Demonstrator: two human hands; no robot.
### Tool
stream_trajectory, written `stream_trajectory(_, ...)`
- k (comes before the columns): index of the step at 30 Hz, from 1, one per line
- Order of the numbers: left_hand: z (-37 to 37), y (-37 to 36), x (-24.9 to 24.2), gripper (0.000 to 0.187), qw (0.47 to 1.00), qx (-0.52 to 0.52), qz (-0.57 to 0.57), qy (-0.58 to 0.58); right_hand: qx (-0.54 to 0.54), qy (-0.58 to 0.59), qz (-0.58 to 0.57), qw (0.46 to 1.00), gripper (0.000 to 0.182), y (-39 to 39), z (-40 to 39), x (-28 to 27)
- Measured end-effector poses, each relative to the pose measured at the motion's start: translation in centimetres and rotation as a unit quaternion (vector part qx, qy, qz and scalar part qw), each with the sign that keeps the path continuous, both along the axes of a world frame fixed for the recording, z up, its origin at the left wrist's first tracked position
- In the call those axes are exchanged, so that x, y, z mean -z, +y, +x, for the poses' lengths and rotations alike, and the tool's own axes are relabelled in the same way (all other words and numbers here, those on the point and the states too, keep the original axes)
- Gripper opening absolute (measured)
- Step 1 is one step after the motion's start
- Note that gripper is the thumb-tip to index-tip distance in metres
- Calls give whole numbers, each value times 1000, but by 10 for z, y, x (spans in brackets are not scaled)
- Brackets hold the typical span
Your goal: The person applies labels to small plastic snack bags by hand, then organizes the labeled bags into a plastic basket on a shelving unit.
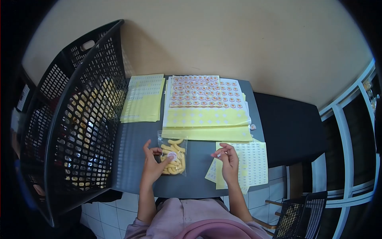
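Observation:
A clear plastic bag of curved, pale yellow puffed snacks (179, 163) lies near the front of the grey table. A round pinkish-white sticker (172, 155) sits on its front. My left hand (153, 161) grips the bag from its left side, thumb pressed on the sticker and index finger raised off the bag. To the right, my right hand (228, 159) is held over the edge of yellow sheets of small printed labels (252, 163). Its fingers are curled towards the thumb; whether something small is between them cannot be made out.
A large black plastic basket (75, 79) with filled bags inside stands at the left. Sheets of round stickers (199, 91) lie at the back, beside more yellow label sheets (141, 97). A loose sticker (252, 127) rests at the right. A black surface (290, 127) adjoins the table.

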State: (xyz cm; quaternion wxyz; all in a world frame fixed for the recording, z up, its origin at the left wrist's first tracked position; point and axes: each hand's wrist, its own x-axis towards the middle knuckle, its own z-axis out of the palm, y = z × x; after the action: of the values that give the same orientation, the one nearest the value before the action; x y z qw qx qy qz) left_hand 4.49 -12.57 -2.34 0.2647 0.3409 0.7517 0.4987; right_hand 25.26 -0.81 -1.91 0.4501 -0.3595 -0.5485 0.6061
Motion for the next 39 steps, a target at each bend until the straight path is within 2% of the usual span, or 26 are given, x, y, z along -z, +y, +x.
stream_trajectory(1,1,1,1,84,997,4,28,-73,-16,-9,-6,1000,23,-4,-5,-4)
stream_trajectory(2,2,2,6,84,997,3,29,-73,-31,-18,-13,999,23,-7,-9,-7)
stream_trajectory(4,4,4,18,78,970,73,155,-174,-42,-20,-9,999,23,-9,-14,-5)
stream_trajectory(6,10,3,12,73,969,92,141,-180,-63,-34,-20,997,21,-11,-19,-6)
stream_trajectory(8,19,6,12,70,947,105,222,-209,-70,-47,-27,996,21,-12,-22,-9)
stream_trajectory(10,23,7,13,70,939,121,237,-218,-75,-62,-33,995,21,-12,-24,-14)
stream_trajectory(13,27,9,9,71,932,165,195,-256,-87,-82,-31,992,21,-12,-28,-18)
stream_trajectory(15,27,10,7,69,935,179,189,-243,-96,-53,21,994,18,-12,-30,-18)
stream_trajectory(22,33,10,-5,64,927,218,186,-241,-121,-26,-13,992,10,-13,-39,-36)
stream_trajectory(25,35,10,-10,64,929,228,191,-221,-127,-46,30,990,10,-12,-42,-40)
stream_trajectory(27,37,11,-12,65,929,227,193,-221,-105,-70,131,983,9,-11,-45,-42)
stream_trajectory(31,42,11,-20,65,926,217,195,-240,-121,-99,144,977,8,-13,-46,-48)
stream_trajectory(34,44,11,-19,62,940,200,211,-181,-105,-103,193,970,13,-17,-49,-55)
stream_trajectory(36,44,13,-21,59,946,185,232,-132,-80,2,110,991,25,-24,-50,-62)
stream_trajectory(37,44,13,-21,56,949,169,251,-84,-82,2,111,990,25,-27,-48,-66)
stream_trajectory(39,48,14,-34,55,941,166,269,-119,-101,23,82,991,39,-30,-43,-76)
